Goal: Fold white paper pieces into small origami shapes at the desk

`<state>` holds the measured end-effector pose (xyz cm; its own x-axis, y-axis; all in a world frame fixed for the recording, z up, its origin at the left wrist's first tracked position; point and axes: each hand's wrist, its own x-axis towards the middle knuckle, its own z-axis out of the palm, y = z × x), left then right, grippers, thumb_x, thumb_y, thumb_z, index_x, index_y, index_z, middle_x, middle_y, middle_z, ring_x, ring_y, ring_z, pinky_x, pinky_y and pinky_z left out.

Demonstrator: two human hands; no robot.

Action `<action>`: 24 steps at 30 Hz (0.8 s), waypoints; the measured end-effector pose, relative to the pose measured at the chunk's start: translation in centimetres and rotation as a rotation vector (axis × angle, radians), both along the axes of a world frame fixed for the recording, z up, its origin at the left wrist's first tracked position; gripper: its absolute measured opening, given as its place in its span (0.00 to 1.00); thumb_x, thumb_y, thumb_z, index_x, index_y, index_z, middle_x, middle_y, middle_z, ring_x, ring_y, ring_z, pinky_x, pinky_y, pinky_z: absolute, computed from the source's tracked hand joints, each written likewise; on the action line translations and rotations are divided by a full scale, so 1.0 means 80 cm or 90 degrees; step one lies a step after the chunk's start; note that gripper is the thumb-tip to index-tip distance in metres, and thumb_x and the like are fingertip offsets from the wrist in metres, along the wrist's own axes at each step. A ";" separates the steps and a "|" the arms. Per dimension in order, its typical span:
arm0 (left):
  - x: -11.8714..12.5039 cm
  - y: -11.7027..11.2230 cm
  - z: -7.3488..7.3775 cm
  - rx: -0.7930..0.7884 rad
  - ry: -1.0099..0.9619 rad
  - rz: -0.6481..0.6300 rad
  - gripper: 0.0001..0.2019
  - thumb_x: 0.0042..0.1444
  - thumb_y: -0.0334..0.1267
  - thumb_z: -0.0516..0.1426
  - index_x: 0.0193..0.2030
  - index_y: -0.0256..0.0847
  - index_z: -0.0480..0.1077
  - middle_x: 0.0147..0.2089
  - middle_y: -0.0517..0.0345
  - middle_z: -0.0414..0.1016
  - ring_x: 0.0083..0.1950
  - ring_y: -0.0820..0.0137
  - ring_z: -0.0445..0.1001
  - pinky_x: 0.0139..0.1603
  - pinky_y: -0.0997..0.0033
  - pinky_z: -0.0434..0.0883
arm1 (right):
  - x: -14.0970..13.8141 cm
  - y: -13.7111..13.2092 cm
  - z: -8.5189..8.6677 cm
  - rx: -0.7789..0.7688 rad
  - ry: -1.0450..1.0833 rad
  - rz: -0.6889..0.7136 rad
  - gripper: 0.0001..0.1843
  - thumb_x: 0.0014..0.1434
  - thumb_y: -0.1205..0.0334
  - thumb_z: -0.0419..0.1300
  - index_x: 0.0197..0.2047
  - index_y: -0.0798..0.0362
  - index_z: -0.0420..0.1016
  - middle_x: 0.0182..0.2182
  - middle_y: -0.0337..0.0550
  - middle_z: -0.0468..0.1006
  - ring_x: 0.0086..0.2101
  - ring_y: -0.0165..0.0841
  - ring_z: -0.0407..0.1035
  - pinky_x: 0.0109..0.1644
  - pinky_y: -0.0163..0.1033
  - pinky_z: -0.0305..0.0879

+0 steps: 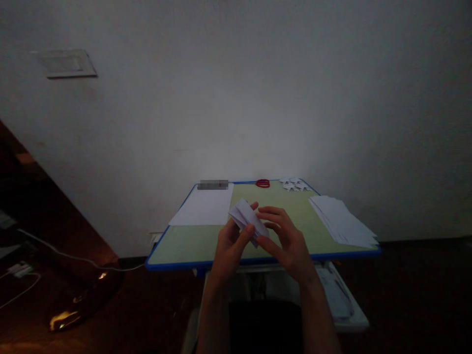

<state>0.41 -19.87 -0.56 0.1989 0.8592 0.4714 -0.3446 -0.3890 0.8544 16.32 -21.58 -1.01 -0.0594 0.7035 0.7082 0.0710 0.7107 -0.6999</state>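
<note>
A small folded white paper [248,214] with layered creases is held above the table, tilted. My left hand [232,246] grips it, the thumb pressed on its near face and the fingers behind. At the paper's right end is my right hand [289,241]. Its thumb touches the lower edge and a curled finger meets the right end, while the index finger extends over the top. The right palm and part of the paper's lower end are hidden.
The table [184,250] has a blue rim. On it lie a large white sheet [202,209], red-handled scissors [263,183], several small folded paper pieces [295,185] and a stack of paper [342,221]. Below is a white tray [354,322]; a cable [81,259] runs at left.
</note>
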 end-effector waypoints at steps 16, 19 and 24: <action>0.000 -0.003 0.000 -0.010 0.029 -0.048 0.22 0.65 0.43 0.62 0.65 0.44 0.73 0.72 0.45 0.68 0.71 0.54 0.67 0.72 0.53 0.64 | 0.011 0.005 -0.003 -0.033 0.037 0.012 0.18 0.62 0.60 0.69 0.55 0.42 0.78 0.59 0.47 0.68 0.58 0.41 0.69 0.56 0.46 0.74; 0.002 -0.002 -0.001 -0.031 -0.005 -0.045 0.22 0.65 0.43 0.62 0.64 0.44 0.74 0.69 0.44 0.72 0.67 0.54 0.72 0.68 0.54 0.67 | 0.010 0.003 -0.001 -0.031 0.051 -0.003 0.15 0.64 0.59 0.67 0.54 0.42 0.79 0.58 0.47 0.70 0.56 0.39 0.71 0.55 0.45 0.75; 0.003 0.006 -0.007 -0.102 -0.066 0.025 0.18 0.61 0.45 0.64 0.54 0.39 0.79 0.46 0.49 0.84 0.43 0.64 0.80 0.41 0.71 0.74 | 0.014 0.004 -0.004 -0.030 0.101 -0.099 0.11 0.69 0.57 0.60 0.52 0.46 0.79 0.52 0.47 0.77 0.52 0.39 0.73 0.52 0.43 0.76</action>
<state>0.67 -19.38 -1.15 0.1222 0.9310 0.3439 -0.4210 -0.2652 0.8674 17.46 -21.26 -1.32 0.1618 0.7278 0.6664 0.0636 0.6662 -0.7430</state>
